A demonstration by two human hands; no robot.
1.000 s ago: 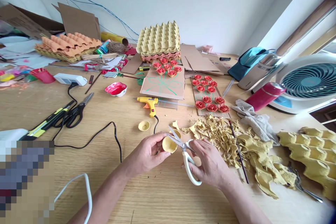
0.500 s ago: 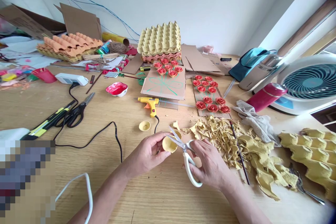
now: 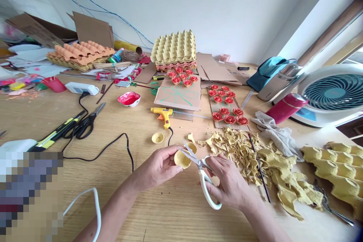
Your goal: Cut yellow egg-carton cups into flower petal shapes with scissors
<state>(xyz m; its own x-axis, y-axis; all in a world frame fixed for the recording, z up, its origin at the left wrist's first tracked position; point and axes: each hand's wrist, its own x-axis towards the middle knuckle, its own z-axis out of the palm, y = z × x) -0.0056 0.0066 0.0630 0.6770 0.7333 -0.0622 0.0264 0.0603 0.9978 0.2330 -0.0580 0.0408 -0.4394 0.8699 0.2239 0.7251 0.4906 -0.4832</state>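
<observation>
Between the thumb and fingers of my left hand (image 3: 159,164) is a yellow egg-carton cup (image 3: 181,160), its hollow side turned up. My right hand (image 3: 225,181) grips white-handled scissors (image 3: 202,164) with fingers through the loops. The scissor blades are parted and lie at the rim of the held cup. Just behind the blades, a second carton cup (image 3: 193,146) shows in part. Farther back on the table stands a loose carton cup (image 3: 157,138), near a yellow glue gun (image 3: 163,115).
Carton scraps (image 3: 229,147) lie heaped right of the hands, before a cut egg tray (image 3: 337,166). Red paper roses (image 3: 224,111) sit on cardboard behind. Black scissors (image 3: 86,124), a cord (image 3: 113,143) and a red-lined bowl (image 3: 129,99) are on the left. Stacked egg trays (image 3: 174,47) stand at the back.
The whole scene has shifted slightly down in view. Both hands keep their grips, and the scissor blades stay at the cup's rim, with the handles slightly lower.
</observation>
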